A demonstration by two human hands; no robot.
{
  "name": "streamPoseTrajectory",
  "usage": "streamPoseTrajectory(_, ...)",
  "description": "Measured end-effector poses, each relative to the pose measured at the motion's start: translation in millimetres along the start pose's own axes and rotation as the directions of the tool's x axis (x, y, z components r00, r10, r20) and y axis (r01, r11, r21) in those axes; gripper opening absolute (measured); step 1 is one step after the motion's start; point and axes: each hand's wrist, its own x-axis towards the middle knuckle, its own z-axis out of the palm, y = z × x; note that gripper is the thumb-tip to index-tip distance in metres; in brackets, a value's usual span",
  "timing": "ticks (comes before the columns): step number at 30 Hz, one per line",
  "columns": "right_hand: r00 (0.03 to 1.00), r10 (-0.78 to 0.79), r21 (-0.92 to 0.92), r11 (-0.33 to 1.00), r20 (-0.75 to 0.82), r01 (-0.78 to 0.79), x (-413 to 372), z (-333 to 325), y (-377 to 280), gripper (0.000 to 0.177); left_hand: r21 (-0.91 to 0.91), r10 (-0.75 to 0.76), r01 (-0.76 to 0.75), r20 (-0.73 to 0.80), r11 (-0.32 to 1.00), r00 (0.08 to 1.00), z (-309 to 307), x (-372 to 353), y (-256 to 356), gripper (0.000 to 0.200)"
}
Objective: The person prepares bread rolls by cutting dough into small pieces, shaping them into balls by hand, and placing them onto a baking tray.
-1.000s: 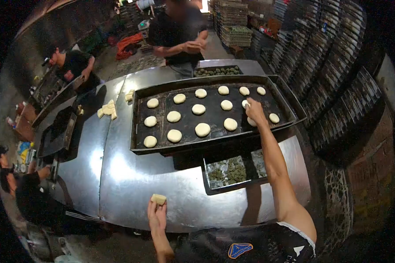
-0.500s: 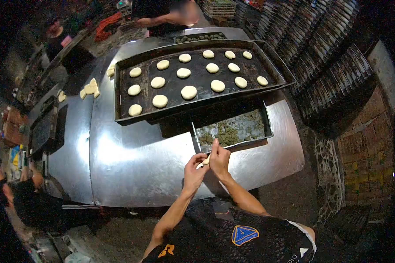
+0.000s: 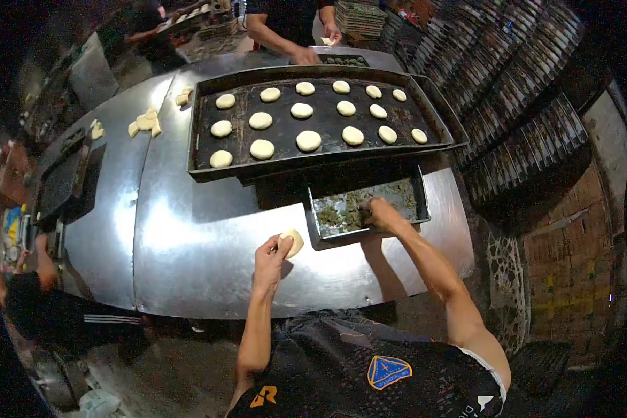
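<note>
My left hand (image 3: 272,259) pinches a flattened piece of pale dough (image 3: 290,244) above the metal table, left of the small filling tray. My right hand (image 3: 382,212) reaches into that tray (image 3: 426,202), its fingers closed in the crumbly greenish filling (image 3: 345,212); what they grip is hidden. Beyond the small tray lies a large dark baking tray (image 3: 306,164) with several rows of round dough pieces, such as one round (image 3: 308,141) near its front edge.
Irregular dough scraps (image 3: 146,122) lie on the metal table (image 3: 188,268) at left. Across it a co-worker's hands (image 3: 305,56) are near a tray of dark balls (image 3: 345,60). Stacked racks (image 3: 529,83) stand right; another person (image 3: 42,279) is at lower left.
My hands have parted. The left has moved left with the dough, now a wider flat piece; the right has moved forward and right into the filling. The co-worker's hands have come closer to the table.
</note>
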Motion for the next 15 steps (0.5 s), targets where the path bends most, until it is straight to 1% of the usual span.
streamPoseTrajectory(1, 0.997, 0.037, -0.031, 0.999, -0.061, -0.039, 0.9, 2.7, -5.6, 0.033, -0.043, -0.048, 0.048, -0.013, 0.998, 0.999, 1.2, -1.3, -1.6, 0.042)
streamPoseTrajectory(2, 0.998, 0.035, -0.038, 0.999, -0.054, -0.037, 3.4, 2.0, -8.1, 0.033, -0.051, -0.051, 0.05, -0.016, 0.997, 0.999, 2.0, -1.2, -4.0, 0.042)
streamPoseTrajectory(3, 0.998, 0.033, 0.004, 0.999, -0.045, -0.033, 3.9, -4.2, -15.3, 0.019, -0.086, -0.059, 0.056, -0.035, 0.995, 0.998, 2.8, -1.1, -7.4, 0.041)
streamPoseTrajectory(4, 0.999, 0.032, 0.048, 0.998, -0.037, -0.03, 3.0, -7.8, -19.5, 0.014, -0.118, -0.068, 0.061, -0.054, 0.991, 0.996, 3.7, -1.2, -10.9, 0.041)
streamPoseTrajectory(5, 0.991, 0.081, 0.045, 0.996, -0.105, -0.077, 14.6, 13.7, -5.8, 0.012, -0.126, -0.07, 0.062, -0.062, 0.99, 0.996, 5.0, 1.3, -14.6, 0.041)
streamPoseTrajectory(6, 0.992, 0.074, 0.04, 0.997, -0.098, -0.07, 17.7, 18.6, -3.3, 0.012, -0.16, -0.091, 0.076, -0.087, 0.984, 0.992, 6.8, 4.9, -17.9, 0.041)
streamPoseTrajectory(7, 0.989, 0.101, 0.032, 0.995, -0.11, -0.098, 19.8, 22.9, -1.1, 0.014, -0.194, -0.11, 0.087, -0.111, 0.977, 0.988, 8.4, 8.3, -20.5, 0.041)
streamPoseTrajectory(8, 0.983, 0.127, 0.024, 0.992, -0.129, -0.125, 22.1, 25.4, 1.2, 0.019, -0.199, -0.104, 0.079, -0.116, 0.977, 0.988, 11.9, 13.6, -22.4, 0.041)
streamPoseTrajectory(9, 0.983, 0.12, 0.02, 0.993, -0.136, -0.119, 21.5, 26.0, 2.3, 0.019, -0.254, -0.127, 0.101, -0.089, 0.962, 0.988, 18.7, 19.5, -21.1, 0.042)
streamPoseTrajectory(10, 0.975, 0.106, 0.005, 0.994, -0.193, -0.107, 19.0, 25.4, 4.2, 0.019, -0.307, -0.144, 0.119, -0.059, 0.944, 0.988, 23.9, 25.0, -20.6, 0.043)
streamPoseTrajectory(11, 0.963, 0.089, -0.011, 0.995, -0.254, -0.095, 19.1, 23.1, 6.2, 0.018, -0.291, -0.143, 0.138, 0.003, 0.947, 0.99, 26.0, 33.2, -22.5, 0.045)
streamPoseTrajectory(12, 0.96, 0.077, -0.016, 0.996, -0.27, -0.084, 19.0, 20.0, 7.8, 0.018, -0.292, -0.13, 0.13, 0.019, 0.947, 0.991, 32.2, 40.2, -21.8, 0.046)
streamPoseTrajectory(13, 0.947, 0.157, 0.204, 0.974, -0.28, -0.101, 16.0, 17.8, 10.9, 0.017, -0.294, -0.128, 0.139, 0.057, 0.946, 0.99, 37.1, 47.5, -21.1, 0.046)
streamPoseTrajectory(14, 0.935, 0.237, 0.415, 0.903, -0.263, -0.112, 14.3, 18.0, 13.5, 0.017, -0.295, -0.133, 0.154, 0.093, 0.943, 0.987, 41.2, 53.1, -21.7, 0.046)
streamPoseTrajectory(15, 0.938, 0.302, 0.548, 0.82, -0.169, -0.166, 12.1, 9.8, 9.9, 0.019, -0.296, -0.129, 0.15, 0.089, 0.943, 0.988, 46.9, 56.4, -19.4, 0.046)
